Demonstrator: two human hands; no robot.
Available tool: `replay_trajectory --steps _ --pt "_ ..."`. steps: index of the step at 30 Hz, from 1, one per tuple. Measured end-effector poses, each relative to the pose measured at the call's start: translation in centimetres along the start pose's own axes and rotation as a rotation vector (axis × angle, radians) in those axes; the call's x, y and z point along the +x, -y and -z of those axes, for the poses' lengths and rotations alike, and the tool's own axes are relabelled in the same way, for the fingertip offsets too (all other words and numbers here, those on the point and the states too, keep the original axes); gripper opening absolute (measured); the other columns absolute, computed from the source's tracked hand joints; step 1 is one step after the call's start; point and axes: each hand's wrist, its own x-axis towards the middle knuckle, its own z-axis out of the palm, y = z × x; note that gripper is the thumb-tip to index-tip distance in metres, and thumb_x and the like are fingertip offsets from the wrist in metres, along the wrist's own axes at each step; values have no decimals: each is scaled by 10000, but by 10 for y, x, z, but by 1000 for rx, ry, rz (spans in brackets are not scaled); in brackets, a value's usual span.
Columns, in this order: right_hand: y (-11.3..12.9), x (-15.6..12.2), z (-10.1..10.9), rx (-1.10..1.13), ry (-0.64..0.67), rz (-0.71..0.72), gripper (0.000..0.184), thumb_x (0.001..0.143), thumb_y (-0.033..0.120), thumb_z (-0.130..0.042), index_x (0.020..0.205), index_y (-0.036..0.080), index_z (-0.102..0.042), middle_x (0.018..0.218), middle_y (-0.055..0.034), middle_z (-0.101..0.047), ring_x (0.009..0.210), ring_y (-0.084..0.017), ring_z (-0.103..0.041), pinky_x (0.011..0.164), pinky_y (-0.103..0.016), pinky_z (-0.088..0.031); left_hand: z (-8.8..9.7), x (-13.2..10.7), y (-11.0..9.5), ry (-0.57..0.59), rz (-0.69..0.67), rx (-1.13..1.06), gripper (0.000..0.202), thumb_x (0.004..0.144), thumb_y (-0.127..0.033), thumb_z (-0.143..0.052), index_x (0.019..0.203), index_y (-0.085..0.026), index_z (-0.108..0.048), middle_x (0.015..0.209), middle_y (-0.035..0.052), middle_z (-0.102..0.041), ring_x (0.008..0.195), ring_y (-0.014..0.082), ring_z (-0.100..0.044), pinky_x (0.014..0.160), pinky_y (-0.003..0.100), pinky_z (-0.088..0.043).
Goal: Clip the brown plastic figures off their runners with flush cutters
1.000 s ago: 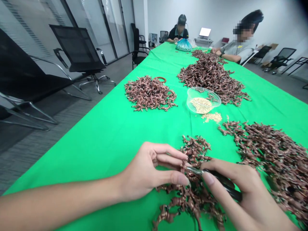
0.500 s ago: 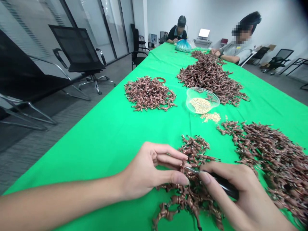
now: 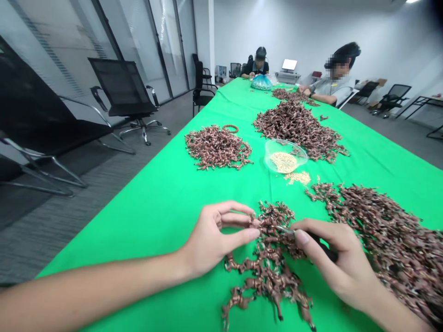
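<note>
My left hand (image 3: 214, 240) pinches a small brown piece at the near heap of copper-brown moulded figures (image 3: 270, 272) on the green cloth. My right hand (image 3: 332, 265) is closed round a black-handled tool (image 3: 320, 246) whose metal tip points left into the same spot, close to my left fingertips. The piece between my left thumb and fingers is too small to name exactly. Both hands hover just above the heap near the table's front edge.
A large brown heap (image 3: 387, 235) lies at the right, another heap (image 3: 218, 147) at mid left, and a bigger heap (image 3: 297, 127) beyond. A clear bowl (image 3: 285, 157) of pale grains stands between them, with spilled grains (image 3: 297, 177) beside it. Two people sit at the far end. Black chairs (image 3: 124, 94) stand left.
The view has tilted up and pulled back a little. My hands stay together at the near heap, with the tool tip still at my left fingertips.
</note>
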Motion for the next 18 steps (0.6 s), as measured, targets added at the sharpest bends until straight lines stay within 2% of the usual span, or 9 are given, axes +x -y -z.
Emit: replay_trajectory --steps 4,7,9,11,13,15,16,18 --pt "-5 0 -4 33 2 13 163 939 277 -555 860 211 -682 706 -6 -677 664 -157 -667 544 -243 -482 15 21 -11 -185 -299 265 296 817 -246 -782 1070 -151 -660 1078 89 -772 1034 217 -729 966 330 -555" --pt "-5 -1 -7 44 49 17 197 944 304 -537 909 191 -694 738 -20 -690 637 -145 -636 561 -252 -471 37 58 -24 -314 -547 551 308 858 -319 -737 1116 -157 -690 1122 96 -760 1020 213 -730 971 345 -551" --pt "-3 -1 -8 51 77 34 216 946 313 -526 892 182 -688 703 -12 -669 593 -128 -594 560 -253 -448 54 88 -31 -354 -665 871 307 883 -358 -703 1136 -185 -717 1137 92 -761 1034 225 -720 973 376 -538" --pt "-2 -1 -7 54 75 56 218 946 309 -520 884 177 -682 679 -6 -651 574 -118 -567 564 -253 -433 69 115 -36 -373 -679 961 229 862 -317 -720 1059 -206 -755 1122 96 -765 1099 273 -684 1040 457 -470" --pt "-2 0 -5 53 55 72 215 948 302 -514 889 174 -677 680 -7 -649 577 -116 -563 570 -253 -427 78 132 -38 -398 -679 1003 195 844 -278 -730 1017 -196 -763 1103 109 -768 1093 292 -675 1080 500 -409" --pt "-2 0 -3 53 46 79 211 950 294 -509 883 173 -669 690 -11 -650 586 -117 -564 575 -254 -425 77 132 -39 -446 -683 1016 202 844 -259 -721 1027 -177 -749 1107 123 -763 1094 292 -663 1117 529 -341" --pt "-3 0 -2 56 44 80 209 950 292 -509 879 173 -665 690 -11 -647 587 -117 -560 577 -256 -424 73 124 -41 -472 -689 1019 205 852 -259 -711 1036 -173 -739 1097 121 -764 1087 285 -660 1126 536 -318" --pt "-3 0 -2 67 37 83 194 946 286 -516 878 173 -658 688 -6 -638 588 -115 -552 581 -258 -419 59 93 -45 -492 -707 993 192 868 -268 -695 1038 -183 -723 1018 90 -776 1033 263 -662 1116 530 -323"
